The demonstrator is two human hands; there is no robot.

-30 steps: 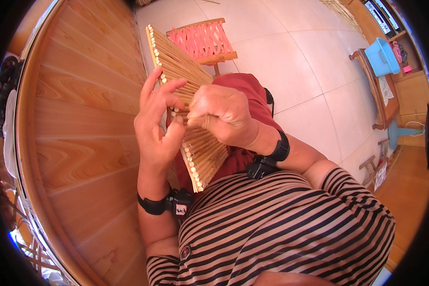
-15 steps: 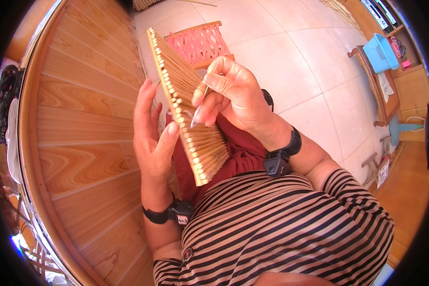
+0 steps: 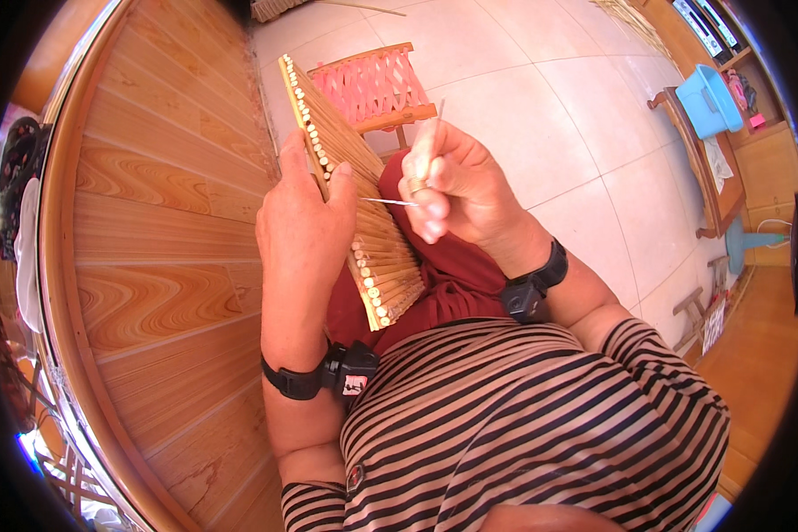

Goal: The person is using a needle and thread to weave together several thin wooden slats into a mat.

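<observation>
Bamboo mat (image 3: 363, 208) in left hand (image 3: 303, 222), right hand (image 3: 457, 182) pinching needle (image 3: 390, 202)

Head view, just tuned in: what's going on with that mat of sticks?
A person in a striped shirt sits over a tiled floor beside a wooden surface, working on a mat of thin bamboo sticks lying across the lap. The left hand grips its edge, thumb on the row of stick ends. The right hand is raised beside it, pinching a thin needle-like tool that points at the mat. A pink woven stool stands beyond.
</observation>
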